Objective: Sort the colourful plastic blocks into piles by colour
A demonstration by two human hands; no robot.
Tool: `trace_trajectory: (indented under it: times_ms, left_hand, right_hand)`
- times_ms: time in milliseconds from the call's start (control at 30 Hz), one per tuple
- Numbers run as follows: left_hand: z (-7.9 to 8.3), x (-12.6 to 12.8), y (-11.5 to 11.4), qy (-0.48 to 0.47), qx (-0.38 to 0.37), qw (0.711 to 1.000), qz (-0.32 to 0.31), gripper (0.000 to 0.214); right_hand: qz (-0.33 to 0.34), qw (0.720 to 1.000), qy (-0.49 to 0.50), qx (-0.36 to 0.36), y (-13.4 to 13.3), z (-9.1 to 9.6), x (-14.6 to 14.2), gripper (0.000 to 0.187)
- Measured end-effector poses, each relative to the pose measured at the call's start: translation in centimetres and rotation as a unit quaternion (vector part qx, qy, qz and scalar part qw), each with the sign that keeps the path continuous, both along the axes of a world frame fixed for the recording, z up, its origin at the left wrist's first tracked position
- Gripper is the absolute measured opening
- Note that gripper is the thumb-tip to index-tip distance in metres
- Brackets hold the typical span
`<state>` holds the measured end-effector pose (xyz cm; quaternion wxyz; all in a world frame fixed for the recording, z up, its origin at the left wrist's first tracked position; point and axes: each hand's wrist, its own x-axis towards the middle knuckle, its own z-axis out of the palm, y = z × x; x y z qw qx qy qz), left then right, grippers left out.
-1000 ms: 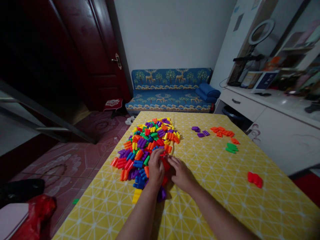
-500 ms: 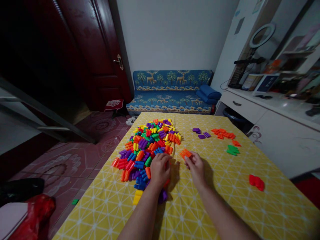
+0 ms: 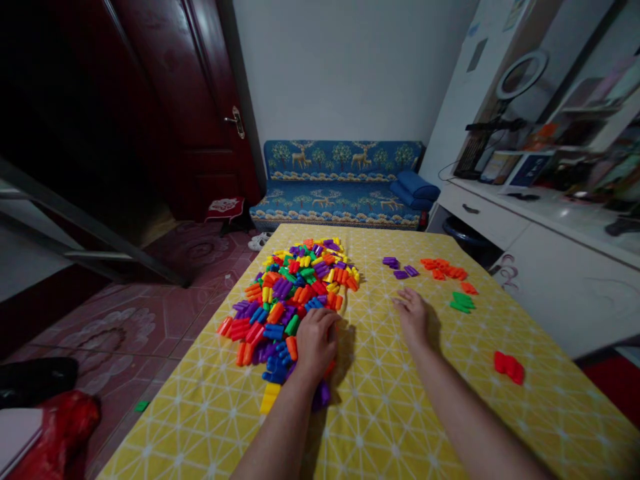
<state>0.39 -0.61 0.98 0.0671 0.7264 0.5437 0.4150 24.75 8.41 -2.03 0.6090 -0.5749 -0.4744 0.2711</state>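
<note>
My left hand [image 3: 316, 339] rests at the right edge of a large heap of coloured plastic building blocks [image 3: 283, 288]. Its fingers curl downward and hide whatever they may hold; a bit of red shows beside them. A purple block [image 3: 321, 396] and a yellow block [image 3: 270, 398] lie near that wrist. My right hand [image 3: 414, 319] is over the middle of the table, fingers apart, with nothing seen in it. Beyond it lie several purple blocks [image 3: 411, 271] and a cluster of orange blocks [image 3: 440, 267]. Green blocks [image 3: 463, 302] and red blocks [image 3: 509, 367] sit farther right.
A yellow patterned cloth [image 3: 380, 413] covers the table. Behind it stands a blue sofa [image 3: 335, 197], and a white dresser [image 3: 565, 253] is at the right. On the floor to the left lie a green piece [image 3: 142, 405] and a red bag [image 3: 67, 420].
My right hand has moved right and slightly away from me. The orange block it held has left its fingers; where it went is unclear. My left hand has stayed by the heap.
</note>
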Motion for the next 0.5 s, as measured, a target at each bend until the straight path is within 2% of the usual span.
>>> trace_trajectory:
  times_ms: [67,200,333,500]
  left_hand:
    - [0.0,0.0,0.0,0.005,-0.002,1.0,0.001,0.024]
    - [0.1,0.1,-0.1,0.012,-0.007,1.0,-0.001,0.024]
    - [0.2,0.1,-0.2,0.008,-0.011,1.0,-0.002,0.025]
    - [0.0,0.0,-0.1,-0.003,-0.02,1.0,0.012,0.033]
  right_hand:
    - [0.014,0.998,-0.049,-0.025,-1.9,-0.5,-1.8,0.03]
    - [0.068,0.971,-0.216,-0.072,-3.7,0.6,-3.4,0.022]
    - [0.077,0.945,-0.315,-0.047,-4.1,1.0,-3.7,0.023]
    - [0.085,0.915,-0.394,-0.002,-3.6,-0.3,-5.3,0.039]
